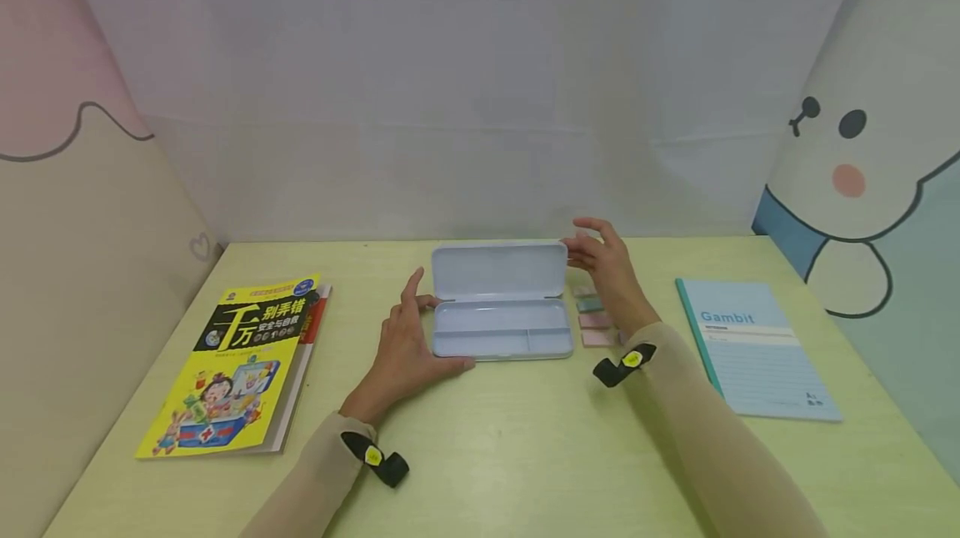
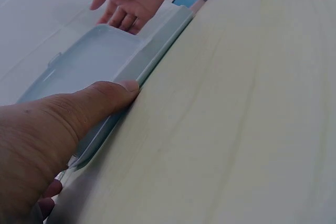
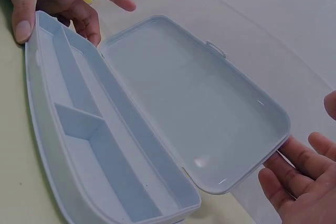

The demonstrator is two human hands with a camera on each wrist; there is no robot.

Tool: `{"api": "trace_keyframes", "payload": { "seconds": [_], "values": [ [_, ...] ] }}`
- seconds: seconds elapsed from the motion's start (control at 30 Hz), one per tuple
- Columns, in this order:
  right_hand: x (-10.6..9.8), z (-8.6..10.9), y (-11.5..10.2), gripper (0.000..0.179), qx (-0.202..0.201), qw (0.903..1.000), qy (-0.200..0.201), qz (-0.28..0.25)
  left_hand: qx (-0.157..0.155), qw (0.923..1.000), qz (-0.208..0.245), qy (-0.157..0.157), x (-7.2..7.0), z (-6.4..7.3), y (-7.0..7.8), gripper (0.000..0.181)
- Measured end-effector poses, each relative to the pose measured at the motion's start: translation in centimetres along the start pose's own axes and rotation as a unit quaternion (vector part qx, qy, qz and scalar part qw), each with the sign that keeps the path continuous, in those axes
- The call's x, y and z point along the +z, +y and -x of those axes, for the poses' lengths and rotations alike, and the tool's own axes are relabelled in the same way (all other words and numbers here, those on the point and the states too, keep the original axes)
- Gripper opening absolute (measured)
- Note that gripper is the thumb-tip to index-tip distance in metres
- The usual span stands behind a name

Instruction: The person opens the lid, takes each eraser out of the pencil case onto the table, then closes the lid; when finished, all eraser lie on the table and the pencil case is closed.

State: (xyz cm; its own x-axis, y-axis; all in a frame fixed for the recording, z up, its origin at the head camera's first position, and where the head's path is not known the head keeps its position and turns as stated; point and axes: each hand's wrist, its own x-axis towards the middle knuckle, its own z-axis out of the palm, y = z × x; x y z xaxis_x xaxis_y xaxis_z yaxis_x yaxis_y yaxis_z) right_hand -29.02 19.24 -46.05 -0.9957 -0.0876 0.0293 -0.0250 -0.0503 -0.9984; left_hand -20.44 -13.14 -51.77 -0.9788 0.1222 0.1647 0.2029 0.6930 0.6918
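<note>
A pale blue pencil case (image 1: pixel 480 319) lies on the table with its lid (image 1: pixel 498 271) raised at the back. Dividers part its inside into compartments, and no items show in them. My left hand (image 1: pixel 405 354) grips the left end, its thumb (image 2: pixel 118 90) on the front rim. In the right wrist view, that hand's index finger reaches out while other fingers curl at the case's end. At the lid's right edge is my right hand (image 1: pixel 611 267), its loosely bent fingertips (image 3: pixel 278 166) touching the lid from behind.
Small pink and green pieces (image 1: pixel 595 320) lie right of the case. A yellow illustrated book (image 1: pixel 232 371) rests on another book at the left. At the right is a light blue notebook (image 1: pixel 765 354). A white sheet (image 1: pixel 450 104) hangs along the table's back edge.
</note>
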Motion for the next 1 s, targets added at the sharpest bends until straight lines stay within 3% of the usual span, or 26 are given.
{"api": "trace_keyframes", "payload": {
  "seconds": [0.33, 0.63, 1.0],
  "values": [
    [0.0, 2.0, -0.6, 0.027, -0.019, 0.9996, -0.018, 0.010, -0.003, 1.0000, -0.003, -0.003, 0.2, -0.1, -0.2, 0.151],
    [-0.1, 3.5, -0.1, 0.020, -0.045, 0.9942, -0.038, 0.090, -0.009, 0.9999, -0.006, -0.003, -0.1, 0.0, 0.1, 0.149],
    [-0.1, 5.3, 0.1, 0.029, -0.029, 0.9822, -0.092, 0.161, -0.004, 0.9999, -0.012, -0.008, -0.1, 0.0, 0.1, 0.146]
  ]
}}
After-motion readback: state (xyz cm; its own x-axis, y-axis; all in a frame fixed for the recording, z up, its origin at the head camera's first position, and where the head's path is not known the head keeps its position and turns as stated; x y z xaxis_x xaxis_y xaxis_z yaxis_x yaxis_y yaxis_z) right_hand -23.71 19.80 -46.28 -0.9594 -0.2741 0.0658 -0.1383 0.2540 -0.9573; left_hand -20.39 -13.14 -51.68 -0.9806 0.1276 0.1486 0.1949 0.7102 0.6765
